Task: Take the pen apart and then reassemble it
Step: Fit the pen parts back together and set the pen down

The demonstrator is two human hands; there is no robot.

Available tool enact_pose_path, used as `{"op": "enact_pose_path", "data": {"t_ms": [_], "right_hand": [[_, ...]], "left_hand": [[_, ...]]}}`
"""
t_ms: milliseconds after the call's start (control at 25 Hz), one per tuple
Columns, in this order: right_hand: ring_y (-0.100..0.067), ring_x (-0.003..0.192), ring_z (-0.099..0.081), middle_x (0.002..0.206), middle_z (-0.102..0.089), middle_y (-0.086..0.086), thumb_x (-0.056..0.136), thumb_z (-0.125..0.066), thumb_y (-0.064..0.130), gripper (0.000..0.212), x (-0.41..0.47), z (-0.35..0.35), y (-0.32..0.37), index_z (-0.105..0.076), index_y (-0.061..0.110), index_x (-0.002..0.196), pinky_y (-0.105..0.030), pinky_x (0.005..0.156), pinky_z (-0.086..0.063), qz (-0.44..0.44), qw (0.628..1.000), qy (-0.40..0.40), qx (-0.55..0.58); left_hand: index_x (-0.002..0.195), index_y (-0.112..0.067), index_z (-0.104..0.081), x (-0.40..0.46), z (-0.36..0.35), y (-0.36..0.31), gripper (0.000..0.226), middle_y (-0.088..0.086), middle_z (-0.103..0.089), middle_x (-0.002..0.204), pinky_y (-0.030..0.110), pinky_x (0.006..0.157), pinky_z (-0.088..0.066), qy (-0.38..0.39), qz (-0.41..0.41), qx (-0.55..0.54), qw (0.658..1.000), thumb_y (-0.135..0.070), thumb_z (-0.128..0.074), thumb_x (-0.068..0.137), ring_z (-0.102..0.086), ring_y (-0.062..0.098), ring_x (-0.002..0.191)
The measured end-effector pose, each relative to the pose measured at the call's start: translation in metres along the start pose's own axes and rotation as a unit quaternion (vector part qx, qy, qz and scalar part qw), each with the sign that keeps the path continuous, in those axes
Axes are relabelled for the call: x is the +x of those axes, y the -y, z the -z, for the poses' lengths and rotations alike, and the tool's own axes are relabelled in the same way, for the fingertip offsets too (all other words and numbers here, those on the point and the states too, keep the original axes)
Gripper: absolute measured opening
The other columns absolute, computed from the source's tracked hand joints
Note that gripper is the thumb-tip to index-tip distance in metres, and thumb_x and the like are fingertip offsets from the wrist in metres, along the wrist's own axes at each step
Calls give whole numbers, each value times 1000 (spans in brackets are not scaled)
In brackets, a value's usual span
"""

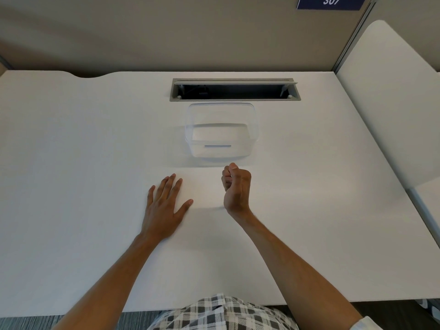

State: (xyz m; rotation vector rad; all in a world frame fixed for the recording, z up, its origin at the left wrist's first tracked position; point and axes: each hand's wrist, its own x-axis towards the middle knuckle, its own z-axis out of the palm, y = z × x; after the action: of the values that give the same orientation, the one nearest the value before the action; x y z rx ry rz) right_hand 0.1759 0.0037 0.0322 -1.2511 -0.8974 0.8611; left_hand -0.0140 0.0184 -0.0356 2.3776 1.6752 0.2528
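Observation:
No pen shows anywhere in the head view. My left hand (164, 206) lies flat, palm down, on the white desk (71, 163) with its fingers spread. My right hand (235, 186) stands on its edge to the right of it, fingers curled into a loose fist; nothing is visible inside it. A clear plastic container (221, 132) sits just beyond my right hand, and a small pale-blue mark shows near its front wall; I cannot tell what it is.
A grey cable slot (234, 89) is open in the desk behind the container. A beige partition rises behind the desk, with a blue sign reading 307 (331, 1). A second white desk (392, 103) adjoins on the right.

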Motion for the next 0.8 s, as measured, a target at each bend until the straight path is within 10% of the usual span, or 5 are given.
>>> {"op": "enact_pose_path", "data": {"t_ms": [800], "right_hand": [[-11, 50, -16, 49, -21, 5, 83, -42, 34, 41, 0, 5, -1, -23, 18, 51, -27, 52, -13, 21, 999, -17, -25]], "left_hand": [[150, -24, -20, -1, -1, 1, 76, -1, -15, 161, 43, 120, -4, -3, -1, -4, 1000, -68, -15, 88, -8, 14, 149]]}}
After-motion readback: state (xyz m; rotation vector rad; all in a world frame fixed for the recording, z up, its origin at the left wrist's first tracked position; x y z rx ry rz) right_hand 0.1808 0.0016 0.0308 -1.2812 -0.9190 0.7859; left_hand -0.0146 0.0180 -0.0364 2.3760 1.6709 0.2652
